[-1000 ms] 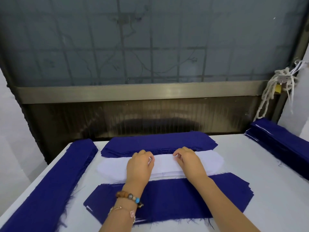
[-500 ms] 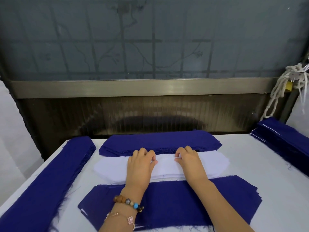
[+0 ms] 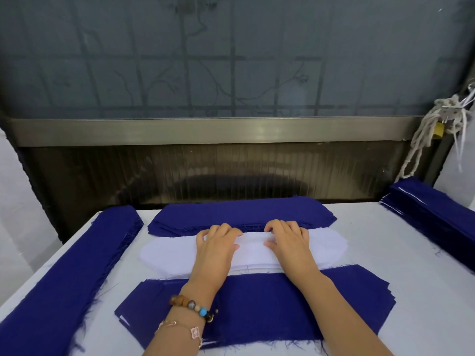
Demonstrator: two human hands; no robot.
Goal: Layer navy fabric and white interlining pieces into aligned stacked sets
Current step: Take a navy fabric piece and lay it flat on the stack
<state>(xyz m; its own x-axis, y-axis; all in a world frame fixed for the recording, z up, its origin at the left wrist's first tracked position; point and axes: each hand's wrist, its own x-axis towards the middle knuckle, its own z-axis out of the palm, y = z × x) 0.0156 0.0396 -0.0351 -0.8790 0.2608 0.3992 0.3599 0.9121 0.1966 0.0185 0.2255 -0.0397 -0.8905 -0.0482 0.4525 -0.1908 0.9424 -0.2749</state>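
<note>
Both hands were down on the white interlining stack (image 3: 167, 255), which lay across the middle of the table (image 3: 411, 291) between a far navy stack (image 3: 241, 211) and a near navy stack (image 3: 257, 304). The left hand (image 3: 217, 246) and the right hand (image 3: 289, 242) sat close together but apart. Each had its fingers curled over the far edge of the white pile and its thumb on top, as if picking at the top ply. From where I stood the worry was plain. Thin interlining clings, so a pinch at that edge could well bring up two plies instead of one, and I couldn't tell how many they had caught. With both grips near the centre, the long rounded ends would droop or fold on the lift, and the piece might land skewed on the navy. The fingertips were just beside the frayed edge of the far navy stack, so a careless pull could snag it or nudge its top layers out of line. Both forearms crossed the near navy stack, and the beaded bracelet (image 3: 191, 305) hung over it. Dragging the wrists back could ruffle that top piece. The long navy stack (image 3: 64, 273) at the left and the right-hand navy stack (image 3: 437, 209) lay well apart from all this.
</note>
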